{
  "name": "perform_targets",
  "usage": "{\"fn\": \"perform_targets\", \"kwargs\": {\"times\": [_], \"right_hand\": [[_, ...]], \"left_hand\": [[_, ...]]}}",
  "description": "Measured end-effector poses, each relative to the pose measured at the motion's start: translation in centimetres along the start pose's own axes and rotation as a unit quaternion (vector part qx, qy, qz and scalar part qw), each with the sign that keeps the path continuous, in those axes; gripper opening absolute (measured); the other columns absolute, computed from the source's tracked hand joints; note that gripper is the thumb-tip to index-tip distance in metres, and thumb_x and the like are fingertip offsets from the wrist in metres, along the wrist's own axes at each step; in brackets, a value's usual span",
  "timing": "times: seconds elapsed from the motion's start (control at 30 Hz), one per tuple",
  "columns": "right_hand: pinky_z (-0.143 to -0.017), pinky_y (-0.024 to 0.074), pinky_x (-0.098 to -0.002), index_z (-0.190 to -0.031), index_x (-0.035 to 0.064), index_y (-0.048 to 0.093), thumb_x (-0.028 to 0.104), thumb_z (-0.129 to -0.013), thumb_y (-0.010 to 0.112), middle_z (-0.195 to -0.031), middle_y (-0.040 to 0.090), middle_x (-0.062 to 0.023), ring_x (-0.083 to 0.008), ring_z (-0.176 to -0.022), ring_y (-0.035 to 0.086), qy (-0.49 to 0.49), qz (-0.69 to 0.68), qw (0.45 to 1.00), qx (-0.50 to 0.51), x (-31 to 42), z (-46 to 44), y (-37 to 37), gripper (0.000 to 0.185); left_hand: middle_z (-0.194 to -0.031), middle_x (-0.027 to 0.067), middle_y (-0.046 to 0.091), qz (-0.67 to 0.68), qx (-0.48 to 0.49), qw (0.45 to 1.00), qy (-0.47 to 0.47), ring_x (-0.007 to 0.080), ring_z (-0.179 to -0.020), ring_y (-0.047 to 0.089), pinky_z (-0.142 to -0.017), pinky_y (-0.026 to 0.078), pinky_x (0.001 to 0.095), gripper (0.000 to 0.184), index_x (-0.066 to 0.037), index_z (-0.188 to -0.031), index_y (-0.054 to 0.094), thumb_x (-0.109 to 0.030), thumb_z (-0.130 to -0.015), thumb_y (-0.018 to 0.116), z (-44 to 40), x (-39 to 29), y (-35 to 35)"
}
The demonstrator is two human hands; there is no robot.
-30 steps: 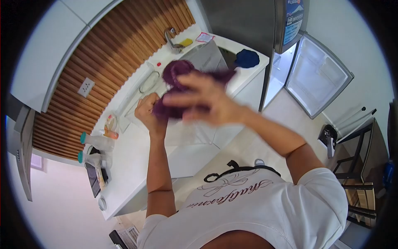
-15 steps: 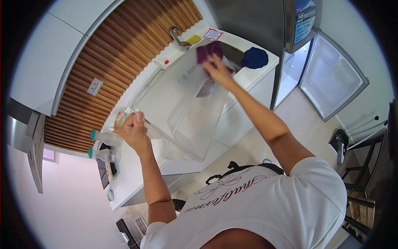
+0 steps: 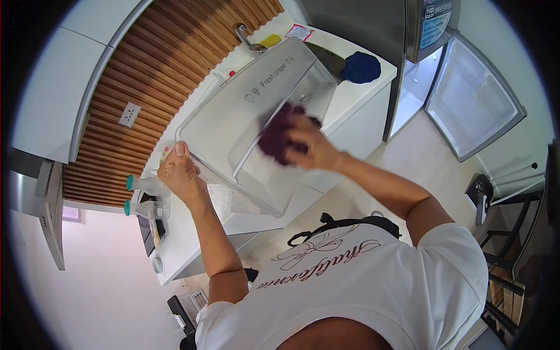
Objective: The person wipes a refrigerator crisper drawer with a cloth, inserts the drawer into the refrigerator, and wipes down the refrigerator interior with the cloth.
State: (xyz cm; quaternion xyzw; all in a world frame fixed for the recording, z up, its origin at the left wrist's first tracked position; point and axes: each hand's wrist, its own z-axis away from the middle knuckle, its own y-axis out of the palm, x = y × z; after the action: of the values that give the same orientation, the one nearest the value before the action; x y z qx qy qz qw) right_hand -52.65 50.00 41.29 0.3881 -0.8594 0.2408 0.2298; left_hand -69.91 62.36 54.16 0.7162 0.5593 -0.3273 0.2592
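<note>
A clear plastic fridge crisper drawer [image 3: 221, 122], printed "Fresh crisper", is held tilted above the counter. My left hand [image 3: 181, 174] grips its near left corner, thumb on top of the rim and fingers hidden behind. My right hand [image 3: 312, 146] is closed over a dark purple cloth [image 3: 280, 134], which is bunched against the drawer's front panel, below the lettering. Motion blurs the cloth and the fingers a little.
Behind the drawer are a faucet [image 3: 248, 38], a yellow sponge [image 3: 270, 41] and the sink [image 3: 326, 61]. A dark blue cloth [image 3: 361, 67] lies at the sink's right. Teal-capped bottles [image 3: 143, 209] stand at the left. An open fridge door [image 3: 475, 96] hangs at the right.
My right hand has brought the purple cloth from the drawer's far end down toward me, onto the front panel. The drawer has turned slightly, and its lettering is now uncovered.
</note>
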Motion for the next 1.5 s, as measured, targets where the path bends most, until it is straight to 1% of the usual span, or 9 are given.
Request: {"fn": "perform_targets", "kwargs": {"times": [0.23,0.47,0.57,0.63,1.03,1.13,1.2,1.3,1.5], "right_hand": [[-0.079,0.0407,-0.0402,-0.086,0.0044,0.064,0.023,-0.072,0.062,-0.088,0.061,-0.0148,-0.0319,-0.083,0.056,0.092,0.098,0.986,-0.094,-12.6,-1.7,-3.8,0.024],[-0.104,0.0237,-0.0379,-0.122,-0.0056,0.042,0.032,-0.078,0.053,-0.132,0.036,-0.0236,-0.0374,-0.124,0.031,0.328,0.176,0.928,-0.010,-8.9,-2.0,-1.8,0.059],[-0.094,0.0198,-0.0642,-0.108,0.0096,0.057,0.026,-0.072,0.059,-0.134,0.029,-0.0233,-0.0476,-0.120,0.027,0.100,0.129,0.986,-0.036,-0.7,2.5,3.0,0.040],[-0.098,0.0190,-0.0586,-0.125,0.0163,0.048,0.018,-0.079,0.056,-0.132,0.033,-0.0229,-0.0428,-0.123,0.029,0.077,0.125,0.989,0.019,6.7,2.1,2.6,0.046],[-0.093,0.0373,-0.0333,-0.127,0.0075,0.043,0.028,-0.083,0.052,-0.121,0.048,-0.0204,-0.0307,-0.110,0.048,0.280,0.308,0.870,-0.263,-13.8,2.1,-5.0,0.049],[-0.091,0.0397,-0.0321,-0.128,0.0080,0.043,0.027,-0.084,0.054,-0.119,0.051,-0.0134,-0.0241,-0.106,0.051,0.205,-0.101,0.902,-0.367,-13.4,1.4,-8.7,0.049],[-0.088,0.0425,-0.0331,-0.123,0.0107,0.049,0.022,-0.086,0.052,-0.111,0.057,-0.0075,-0.0209,-0.097,0.055,0.239,-0.512,0.795,-0.219,-12.5,1.9,-11.7,0.039],[-0.090,0.0412,-0.0368,-0.123,0.0086,0.047,0.024,-0.084,0.056,-0.111,0.057,-0.0084,-0.0221,-0.099,0.055,0.089,-0.701,0.672,-0.223,-11.5,1.7,-12.2,0.043],[-0.096,0.0369,-0.0424,-0.120,0.0070,0.048,0.034,-0.084,0.052,-0.121,0.050,-0.0109,-0.0264,-0.109,0.049,-0.012,-0.692,0.650,-0.315,-11.5,0.2,-11.3,0.045]], "left_hand": [[-0.047,-0.0046,0.034,0.006,-0.044,0.999,-0.019,0.0036,-0.039,0.027,-0.034,0.021,0.0195,0.035,-0.005,-0.054,0.048,-0.023,-0.078,0.065,1.2,-0.6,-0.5],[-0.047,-0.0044,0.032,0.016,-0.008,1.000,0.016,0.0040,-0.040,0.026,-0.037,0.019,0.0196,0.039,-0.005,-0.050,0.046,-0.024,-0.078,0.065,1.7,-0.1,-0.5],[-0.047,-0.0042,0.031,-0.030,-0.017,0.999,0.004,0.0041,-0.041,0.025,-0.038,0.018,0.0201,0.044,-0.005,-0.048,0.040,-0.024,-0.078,0.066,1.5,-0.1,-0.3],[-0.047,-0.0039,0.030,-0.005,0.029,0.999,0.018,0.0044,-0.041,0.025,-0.039,0.018,0.0207,0.046,-0.005,-0.048,0.037,-0.026,-0.076,0.068,1.4,0.0,-0.4],[-0.053,-0.0045,0.035,-0.030,0.081,0.993,0.085,0.0055,-0.049,0.031,-0.046,0.020,0.0207,0.039,-0.005,-0.054,0.043,-0.027,-0.081,0.061,-1.8,-6.8,-2.0],[-0.062,-0.0012,0.043,-0.052,0.040,0.983,0.172,0.0077,-0.057,0.041,-0.053,0.032,0.0202,0.033,-0.004,-0.064,0.049,-0.030,-0.083,0.058,-3.7,-7.6,-3.6],[-0.086,0.0054,0.050,-0.144,0.016,0.971,0.191,0.0122,-0.069,0.051,-0.065,0.044,0.0250,0.034,-0.005,-0.089,0.048,-0.039,-0.088,0.043,-5.1,-8.8,-4.7],[-0.097,0.0084,0.053,-0.245,-0.022,0.946,0.209,0.0141,-0.075,0.057,-0.072,0.050,0.0273,0.041,-0.006,-0.101,0.048,-0.044,-0.090,0.036,-6.7,-9.6,-5.6],[-0.095,0.0073,0.053,-0.180,-0.027,0.960,0.214,0.0133,-0.075,0.056,-0.072,0.049,0.0269,0.043,-0.007,-0.099,0.049,-0.047,-0.090,0.035,-7.1,-7.5,-5.5]]}}
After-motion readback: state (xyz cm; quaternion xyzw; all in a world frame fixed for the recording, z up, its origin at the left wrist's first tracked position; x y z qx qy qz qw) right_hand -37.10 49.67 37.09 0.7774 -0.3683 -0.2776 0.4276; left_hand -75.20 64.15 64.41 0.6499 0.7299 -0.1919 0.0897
